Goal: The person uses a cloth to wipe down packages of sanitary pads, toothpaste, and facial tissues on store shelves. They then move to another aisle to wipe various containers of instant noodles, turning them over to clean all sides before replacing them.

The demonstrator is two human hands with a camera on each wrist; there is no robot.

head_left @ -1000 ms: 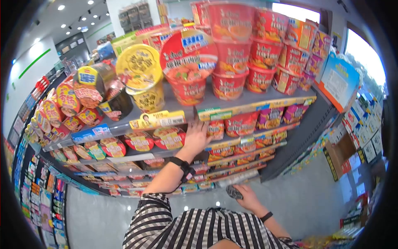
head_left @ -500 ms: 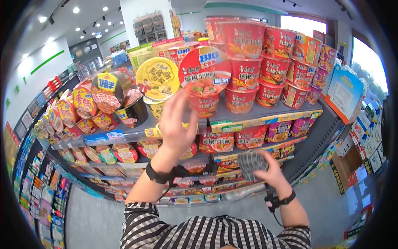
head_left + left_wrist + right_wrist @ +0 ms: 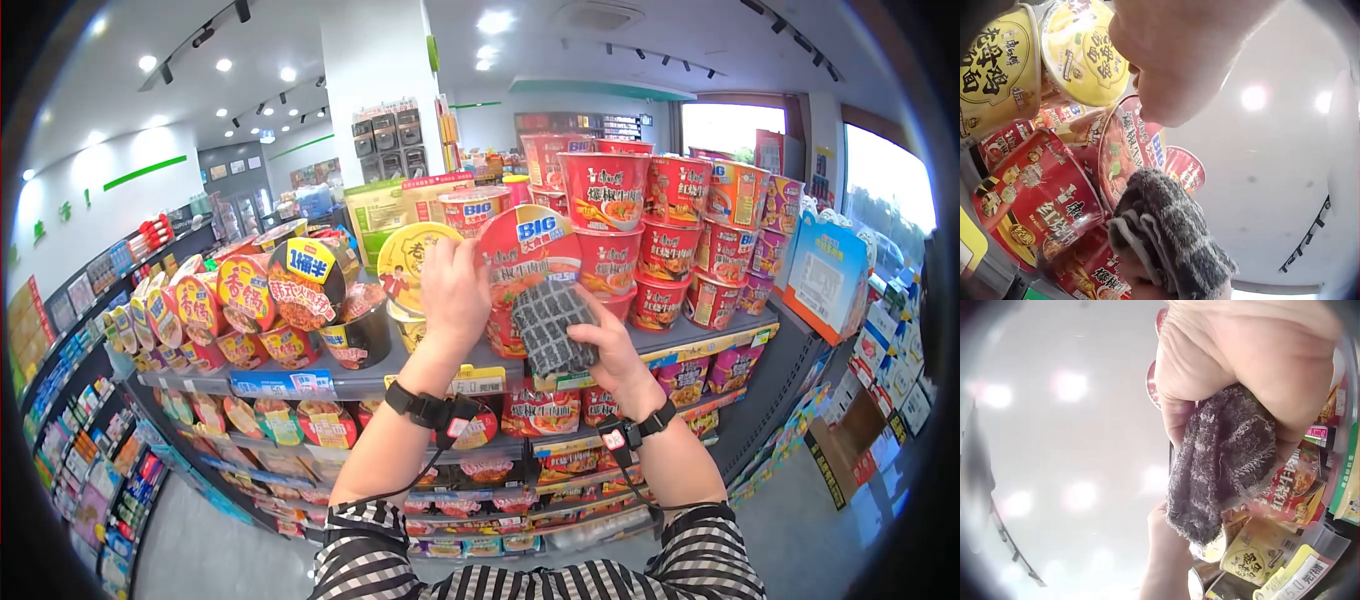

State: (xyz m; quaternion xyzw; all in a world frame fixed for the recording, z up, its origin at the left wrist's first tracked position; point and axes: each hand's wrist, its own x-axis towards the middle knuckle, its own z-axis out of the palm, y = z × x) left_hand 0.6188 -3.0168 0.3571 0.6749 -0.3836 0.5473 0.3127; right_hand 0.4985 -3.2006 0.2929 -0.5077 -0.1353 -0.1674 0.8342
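Note:
A folded dark grey checked cloth [image 3: 555, 330] is held in my right hand [image 3: 612, 348], thumb over its near face. In the head view it covers the lower part of a tilted red instant noodle bucket's lid [image 3: 520, 240]. My left hand [image 3: 453, 300] is raised at that lid's left edge, fingers bent, and partly hides a yellow noodle bucket [image 3: 402, 268]. The left wrist view has the left fingertips overlapping the red lid [image 3: 1125, 147]; I cannot tell whether they pinch it. Seen from the right wrist, the cloth [image 3: 1222, 462] hangs bunched below the palm.
Stacked red noodle buckets [image 3: 605, 190] stand right of the tilted one. Black and red noodle bowls [image 3: 310, 285] lean on the left. Price labels [image 3: 470, 383] line the shelf edge, with fuller shelves below. A blue and orange carton [image 3: 825, 270] hangs at the right end.
My right hand has risen with the cloth from low by the floor to the red lid. The left hand has gone up from the shelf edge to the lid's left side. The head view has tilted up.

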